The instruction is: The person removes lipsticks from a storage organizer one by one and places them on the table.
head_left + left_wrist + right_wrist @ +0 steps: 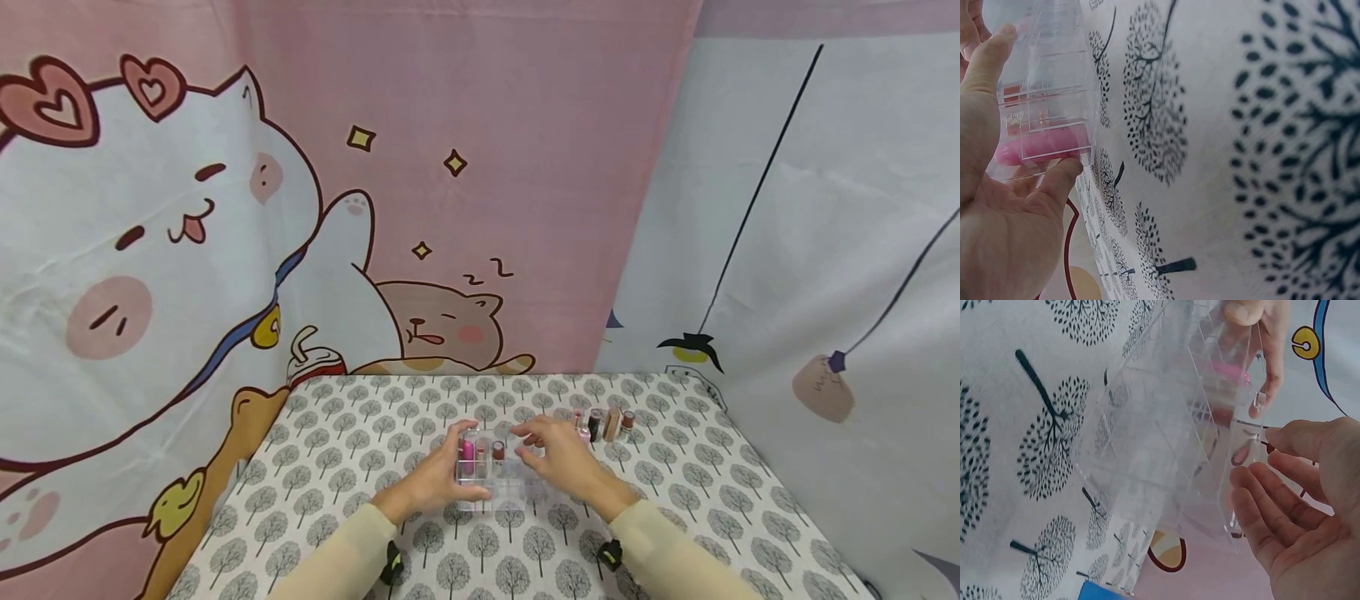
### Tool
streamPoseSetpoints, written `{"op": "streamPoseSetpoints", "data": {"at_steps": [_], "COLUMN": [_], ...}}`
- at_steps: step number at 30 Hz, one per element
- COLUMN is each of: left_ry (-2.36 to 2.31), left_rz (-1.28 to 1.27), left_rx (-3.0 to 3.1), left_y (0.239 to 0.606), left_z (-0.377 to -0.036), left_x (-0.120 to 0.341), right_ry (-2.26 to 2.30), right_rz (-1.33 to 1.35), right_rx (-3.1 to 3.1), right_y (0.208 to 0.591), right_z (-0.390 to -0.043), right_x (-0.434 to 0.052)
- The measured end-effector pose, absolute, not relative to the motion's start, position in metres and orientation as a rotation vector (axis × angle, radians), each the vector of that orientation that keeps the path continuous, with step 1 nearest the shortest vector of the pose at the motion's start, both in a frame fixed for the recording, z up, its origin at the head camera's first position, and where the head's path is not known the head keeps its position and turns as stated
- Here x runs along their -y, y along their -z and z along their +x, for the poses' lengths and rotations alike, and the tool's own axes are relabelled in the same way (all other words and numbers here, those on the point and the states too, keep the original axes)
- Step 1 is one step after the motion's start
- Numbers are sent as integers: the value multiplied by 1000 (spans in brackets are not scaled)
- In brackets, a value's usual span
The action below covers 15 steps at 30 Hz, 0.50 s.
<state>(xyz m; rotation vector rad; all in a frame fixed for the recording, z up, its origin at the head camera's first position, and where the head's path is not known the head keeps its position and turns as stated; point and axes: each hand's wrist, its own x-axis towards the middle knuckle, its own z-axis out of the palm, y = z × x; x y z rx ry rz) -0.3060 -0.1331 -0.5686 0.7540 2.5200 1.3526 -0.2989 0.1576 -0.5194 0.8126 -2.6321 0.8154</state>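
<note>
A clear plastic divided organizer (510,498) stands on the cloth in front of me. My left hand (431,482) grips its left side, thumb at the front and fingers toward the back. Upright in its compartments are a bright pink lipstick tube (468,458), a paler lipstick beside it, and a dark-red-topped lipstick (498,452). In the left wrist view, the pink tube (1041,145) shows through the clear wall close to my fingers. My right hand (566,460) hovers by the organizer's right back part, thumb and fingers apart with nothing between them.
Several more lipsticks stand in a group behind my right hand, among them a black one (595,425) and a rose-gold one (612,424). The table cloth (345,467) has a tree print. A cartoon-printed curtain (525,208) hangs behind the table.
</note>
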Motion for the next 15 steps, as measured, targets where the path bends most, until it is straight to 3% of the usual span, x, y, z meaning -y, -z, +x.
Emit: {"op": "streamPoseSetpoints", "data": {"at_steps": [15], "left_ry": [-1368], "left_rz": [782], "left_rx": [-2507], "left_y": [569], "left_z": [-309], "left_x": [134], "right_ry": [-814], "right_rz": [841], "right_rx": [2670], "right_y": [531], "right_z": [-306], "right_x": [-135]}}
